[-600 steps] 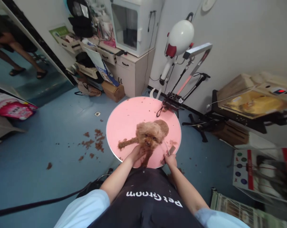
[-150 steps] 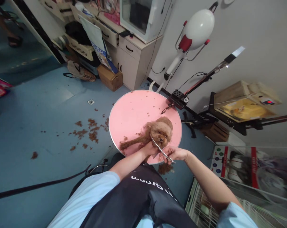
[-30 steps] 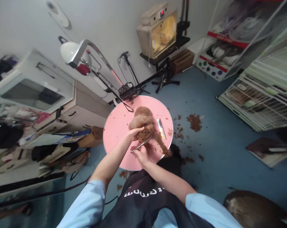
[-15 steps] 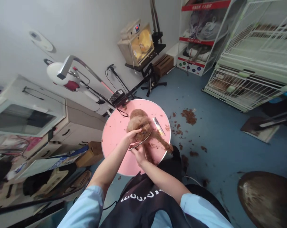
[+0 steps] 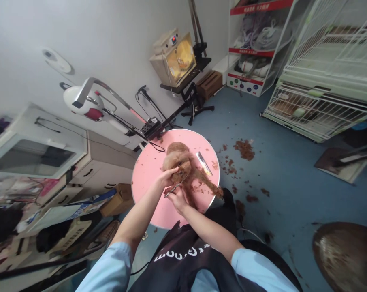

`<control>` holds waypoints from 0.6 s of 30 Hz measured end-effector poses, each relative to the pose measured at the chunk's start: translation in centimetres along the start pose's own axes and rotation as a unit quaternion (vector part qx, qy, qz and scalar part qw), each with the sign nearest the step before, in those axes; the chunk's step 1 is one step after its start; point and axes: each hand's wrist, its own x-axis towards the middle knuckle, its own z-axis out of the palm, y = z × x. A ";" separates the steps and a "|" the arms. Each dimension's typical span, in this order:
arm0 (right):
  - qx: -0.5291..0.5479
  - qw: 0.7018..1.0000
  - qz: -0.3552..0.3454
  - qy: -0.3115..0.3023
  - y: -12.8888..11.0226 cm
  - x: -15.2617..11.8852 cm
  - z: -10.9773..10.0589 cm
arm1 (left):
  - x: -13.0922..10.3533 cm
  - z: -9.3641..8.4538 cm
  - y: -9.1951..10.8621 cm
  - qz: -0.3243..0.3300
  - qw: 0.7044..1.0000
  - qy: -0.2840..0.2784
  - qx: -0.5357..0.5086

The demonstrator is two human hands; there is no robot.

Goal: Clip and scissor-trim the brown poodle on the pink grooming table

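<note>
A small brown curly-haired dog [image 5: 176, 159] lies on a round pink grooming table [image 5: 145, 184], its front legs stretched toward me. My left hand [image 5: 168, 177] grips the dog's muzzle from the left side, thumb on top. In my right hand [image 5: 178, 200], close below the dog's face, is a pair of curved grooming scissors [image 5: 173, 189], its blade pointing up and right along the cheek. The fingers inside the scissor handles are partly hidden. A metal comb [image 5: 204, 163] rests on the tabletop right of the dog, near clumps of cut fur.
Behind the table stand a grooming arm with a black loop [image 5: 157, 147] and a white-and-red dryer [image 5: 83, 103]. Cut brown fur [image 5: 244, 149] litters the blue floor. Wire cages [image 5: 317, 109] stand at right, cabinets [image 5: 103, 162] at left, a brown round stool [image 5: 344, 251] at lower right.
The scissors have shifted slightly down and left, their tip drawing back along the dog's cheek. My left hand keeps its hold on the muzzle. The whole view has turned a little.
</note>
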 end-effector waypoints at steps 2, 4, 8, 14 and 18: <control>-0.007 1.000 -0.016 -0.003 0.1 0.0 -0.1 | -0.1 0.1 0.0 0.008 1.000 -0.024 -0.013; -0.014 0.999 -0.032 0.000 0.0 -0.1 -0.2 | -0.2 0.2 0.0 0.007 1.000 -0.021 -0.010; -0.060 0.998 -0.031 0.009 -1.1 -0.4 -0.4 | -0.2 0.1 -0.2 -0.001 1.000 -0.018 -0.001; -0.087 0.996 0.015 0.020 -3.1 -1.1 -1.4 | 0.1 -0.2 -0.6 0.016 0.999 -0.031 -0.011; -0.137 0.989 0.048 0.007 -3.9 -1.5 -2.0 | 0.6 -0.3 -1.0 0.034 0.998 -0.046 -0.030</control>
